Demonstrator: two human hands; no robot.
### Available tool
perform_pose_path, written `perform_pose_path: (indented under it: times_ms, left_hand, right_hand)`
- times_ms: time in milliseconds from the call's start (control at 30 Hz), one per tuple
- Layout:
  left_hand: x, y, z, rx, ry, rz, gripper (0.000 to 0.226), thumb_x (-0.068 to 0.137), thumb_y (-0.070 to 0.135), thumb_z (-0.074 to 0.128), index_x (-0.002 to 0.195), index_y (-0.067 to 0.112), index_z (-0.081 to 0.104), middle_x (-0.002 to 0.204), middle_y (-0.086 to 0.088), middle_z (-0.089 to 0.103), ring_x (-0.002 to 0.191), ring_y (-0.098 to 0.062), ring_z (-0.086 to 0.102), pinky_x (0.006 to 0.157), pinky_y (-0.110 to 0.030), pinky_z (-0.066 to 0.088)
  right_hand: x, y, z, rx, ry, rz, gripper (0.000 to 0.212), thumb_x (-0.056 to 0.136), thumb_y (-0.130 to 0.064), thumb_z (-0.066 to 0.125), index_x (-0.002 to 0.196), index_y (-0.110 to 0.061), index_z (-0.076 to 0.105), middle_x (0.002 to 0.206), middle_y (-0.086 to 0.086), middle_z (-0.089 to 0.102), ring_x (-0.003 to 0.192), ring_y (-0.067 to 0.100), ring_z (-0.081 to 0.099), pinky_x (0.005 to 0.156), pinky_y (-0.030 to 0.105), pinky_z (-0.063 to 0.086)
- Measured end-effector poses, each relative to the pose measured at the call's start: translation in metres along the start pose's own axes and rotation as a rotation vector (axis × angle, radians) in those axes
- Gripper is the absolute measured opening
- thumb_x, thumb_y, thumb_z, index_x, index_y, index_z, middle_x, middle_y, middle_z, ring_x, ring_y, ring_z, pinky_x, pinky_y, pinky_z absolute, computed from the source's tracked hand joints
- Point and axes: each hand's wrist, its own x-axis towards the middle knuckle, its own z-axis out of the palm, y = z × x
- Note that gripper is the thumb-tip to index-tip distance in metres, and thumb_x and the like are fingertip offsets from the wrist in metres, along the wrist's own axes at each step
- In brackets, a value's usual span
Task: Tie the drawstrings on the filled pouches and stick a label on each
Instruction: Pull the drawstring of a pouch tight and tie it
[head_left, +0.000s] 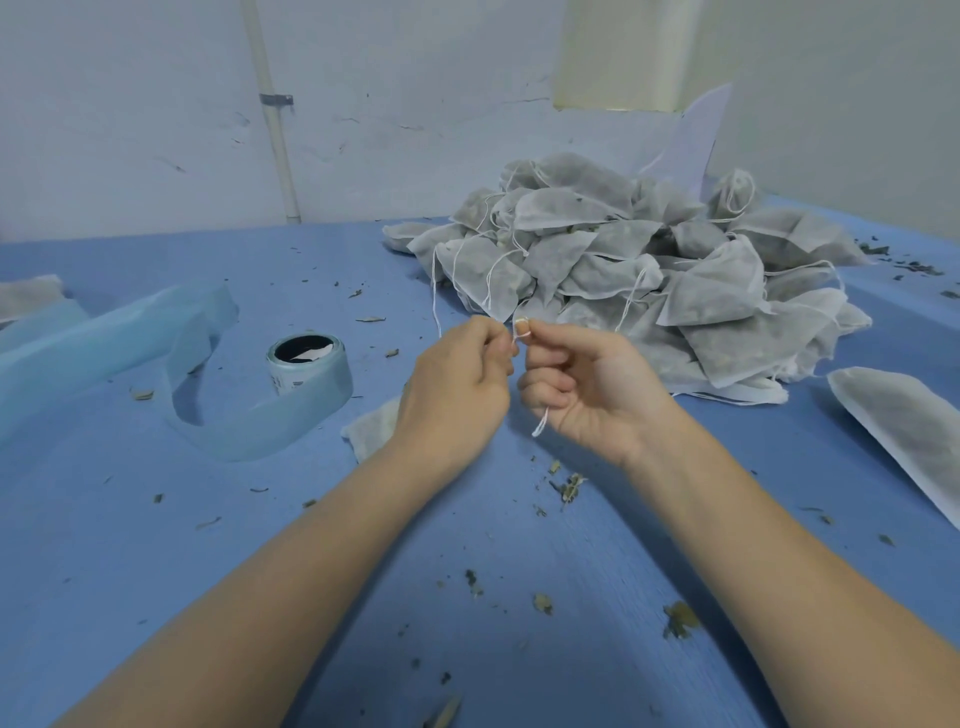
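Both forearms reach in from six o'clock, and the drawstring (519, 332) is pinched between the left hand (457, 384) and the right hand (587, 384), fingers curled, one loose end hanging below the right palm. Its pouch (366, 434) is largely hidden under the left wrist. If the thin string is pulled unevenly, the knot could slip or the end escape. A pile of pouches (649, 265) at one o'clock could snag its trailing strings. The label roll (309, 371) sits at ten o'clock on the tabletop (104, 519).

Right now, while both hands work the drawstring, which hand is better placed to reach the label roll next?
Left hand, probably: the label roll lies on its side of the table; the right hand is farther.
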Motion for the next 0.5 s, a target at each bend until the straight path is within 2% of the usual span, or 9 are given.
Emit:
perform_pose_path:
  times_ms: [67, 133, 167, 267, 333, 400, 467, 500]
  left_hand:
    - [-0.0019, 0.0003, 0.0019, 0.037, 0.000, 0.027, 0.014, 0.098, 0.022, 0.042, 0.086, 0.024, 0.048, 0.077, 0.015, 0.055, 0.081, -0.012, 0.054, 0.076, -0.031, 0.043]
    - [-0.0022, 0.0011, 0.0033, 0.045, 0.016, 0.048, 0.007, 0.097, 0.020, 0.044, 0.092, 0.022, 0.048, 0.082, 0.014, 0.057, 0.086, -0.014, 0.056, 0.080, -0.034, 0.044]
    - [-0.0024, 0.0013, 0.0037, 0.027, 0.036, 0.058, 0.005, 0.096, 0.018, 0.046, 0.097, 0.022, 0.049, 0.087, 0.014, 0.058, 0.088, -0.013, 0.057, 0.081, -0.032, 0.043]
    - [-0.0022, 0.0055, 0.0025, -0.078, 0.145, 0.111, 0.027, 0.084, 0.017, 0.054, 0.109, 0.025, 0.056, 0.098, 0.013, 0.059, 0.087, -0.003, 0.055, 0.079, -0.020, 0.042]
    - [-0.0006, 0.0076, 0.0005, -0.104, 0.224, 0.151, 0.023, 0.081, 0.021, 0.059, 0.103, 0.025, 0.064, 0.099, 0.011, 0.061, 0.086, -0.001, 0.057, 0.080, -0.015, 0.044]
    - [0.0016, 0.0062, -0.0008, -0.082, 0.279, 0.170, 0.012, 0.082, 0.021, 0.068, 0.094, 0.022, 0.071, 0.096, 0.009, 0.063, 0.086, -0.004, 0.059, 0.083, -0.022, 0.047]
    - [0.0037, 0.0049, -0.0026, -0.014, 0.313, 0.192, 0.008, 0.082, 0.020, 0.071, 0.088, 0.017, 0.074, 0.093, 0.003, 0.066, 0.088, -0.011, 0.060, 0.083, -0.028, 0.047]
    - [0.0048, 0.0045, -0.0039, 0.049, 0.334, 0.218, 0.007, 0.081, 0.020, 0.072, 0.085, 0.014, 0.075, 0.091, 0.000, 0.067, 0.089, -0.018, 0.060, 0.082, -0.025, 0.045]
  right_hand:
    - [-0.0002, 0.0009, 0.0008, 0.072, 0.019, 0.010, 0.016, 0.075, -0.009, 0.057, 0.062, -0.005, 0.065, 0.051, -0.006, 0.030, 0.039, 0.004, 0.020, 0.038, 0.014, 0.017]
    - [-0.0007, 0.0017, 0.0017, 0.106, 0.025, 0.015, 0.016, 0.075, -0.009, 0.057, 0.062, -0.005, 0.064, 0.050, -0.007, 0.030, 0.039, 0.004, 0.020, 0.039, 0.014, 0.016]
    - [-0.0009, 0.0020, 0.0022, 0.102, 0.029, 0.014, 0.015, 0.077, -0.009, 0.056, 0.064, -0.005, 0.063, 0.050, -0.007, 0.030, 0.039, 0.004, 0.019, 0.039, 0.013, 0.016]
    - [-0.0009, 0.0020, 0.0033, 0.070, 0.048, 0.013, 0.019, 0.089, -0.011, 0.051, 0.071, -0.007, 0.059, 0.052, -0.007, 0.029, 0.040, 0.003, 0.018, 0.039, 0.013, 0.016]
    - [-0.0010, 0.0012, 0.0030, 0.052, 0.048, -0.001, 0.019, 0.091, -0.011, 0.050, 0.074, -0.008, 0.057, 0.053, -0.007, 0.029, 0.041, 0.003, 0.018, 0.039, 0.013, 0.016]
    - [-0.0012, 0.0007, 0.0029, 0.032, 0.055, -0.022, 0.019, 0.093, -0.010, 0.049, 0.076, -0.007, 0.056, 0.052, -0.007, 0.030, 0.042, 0.003, 0.018, 0.040, 0.013, 0.016]
    - [-0.0012, 0.0011, 0.0034, -0.016, 0.084, -0.059, 0.018, 0.092, -0.009, 0.051, 0.076, -0.006, 0.058, 0.051, -0.007, 0.030, 0.042, 0.003, 0.018, 0.039, 0.013, 0.016]
    - [-0.0012, 0.0019, 0.0035, -0.071, 0.111, -0.097, 0.017, 0.091, -0.007, 0.054, 0.075, -0.006, 0.059, 0.049, -0.007, 0.031, 0.041, 0.004, 0.019, 0.038, 0.013, 0.017]
